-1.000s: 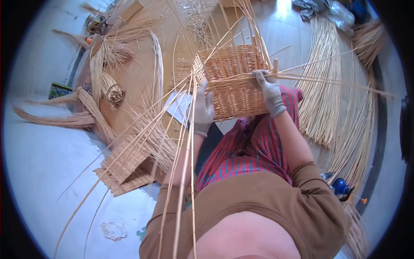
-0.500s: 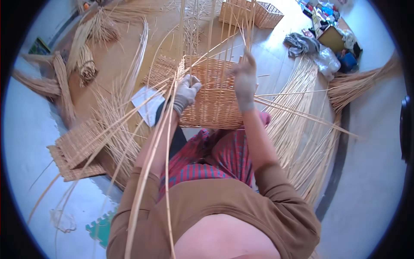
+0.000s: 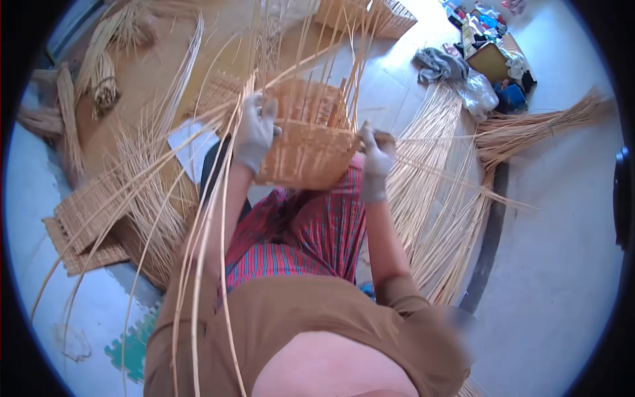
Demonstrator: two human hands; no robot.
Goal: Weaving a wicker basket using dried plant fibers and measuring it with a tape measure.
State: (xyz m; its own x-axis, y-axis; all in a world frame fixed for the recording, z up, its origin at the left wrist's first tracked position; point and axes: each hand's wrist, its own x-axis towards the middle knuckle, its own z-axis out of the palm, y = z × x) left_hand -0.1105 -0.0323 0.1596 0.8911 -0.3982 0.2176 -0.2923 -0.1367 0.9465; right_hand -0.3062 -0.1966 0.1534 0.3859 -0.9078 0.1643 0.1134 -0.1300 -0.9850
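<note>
Lap: I see a red striped skirt (image 3: 297, 231) under the basket (image 3: 305, 142).
Left hand (image 3: 254, 132): gloved, clamped on the basket's left rim, long loose canes (image 3: 205, 218) running past the wrist toward me.
Right hand (image 3: 376, 151): gloved, closed on the basket's right corner where a cane sticks out sideways.
Basket: half-woven, rests on my knees between both hands, upright stakes (image 3: 311, 53) rising from it.
Floor left: flat woven mats (image 3: 79, 221).
Floor right: cane bundle (image 3: 430, 192) fanned out.
Far: second basket (image 3: 370, 16); clutter pile (image 3: 486, 59).
</note>
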